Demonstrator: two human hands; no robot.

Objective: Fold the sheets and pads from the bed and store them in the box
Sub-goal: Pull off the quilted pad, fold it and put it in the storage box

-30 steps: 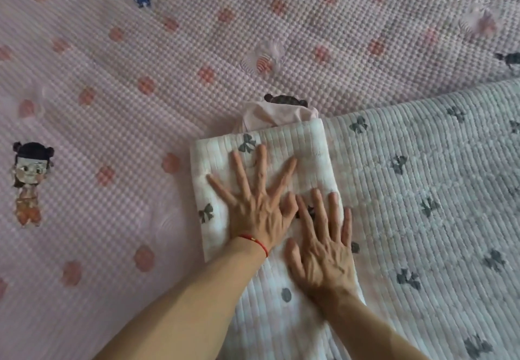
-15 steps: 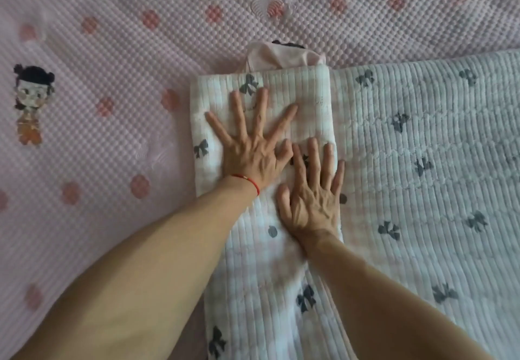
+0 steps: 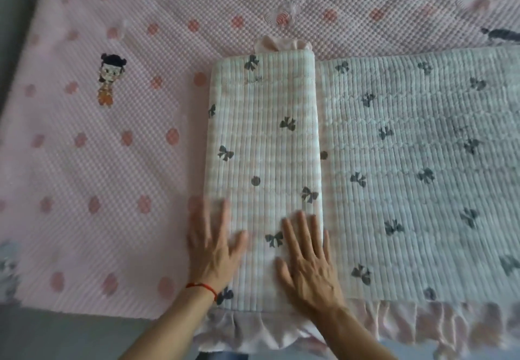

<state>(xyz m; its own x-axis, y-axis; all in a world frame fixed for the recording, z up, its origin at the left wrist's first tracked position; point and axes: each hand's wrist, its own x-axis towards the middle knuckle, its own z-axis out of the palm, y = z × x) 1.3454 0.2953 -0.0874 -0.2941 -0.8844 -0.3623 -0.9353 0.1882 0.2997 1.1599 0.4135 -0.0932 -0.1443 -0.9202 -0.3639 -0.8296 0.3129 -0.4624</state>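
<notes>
A white quilted pad with dark bows (image 3: 408,162) lies on the bed, its left end folded over into a long thick band (image 3: 261,140). A pink ruffle (image 3: 253,331) hangs along the pad's near edge, and pink fabric pokes out at the band's far end. My left hand (image 3: 213,250), with a red string on the wrist, lies flat with straight fingers on the band's near left edge. My right hand (image 3: 308,258) presses flat on the band's near right edge, fingers spread. No box is in view.
A pink textured sheet with red dots and cartoon figures (image 3: 112,140) covers the bed under the pad. The bed's near edge runs along the bottom, with grey floor (image 3: 56,337) beyond it, and the bed's left edge shows at the upper left.
Both hands have slid along the folded band from its far end toward me, to its near end. The view has tilted so the whole band and the bed edge show.
</notes>
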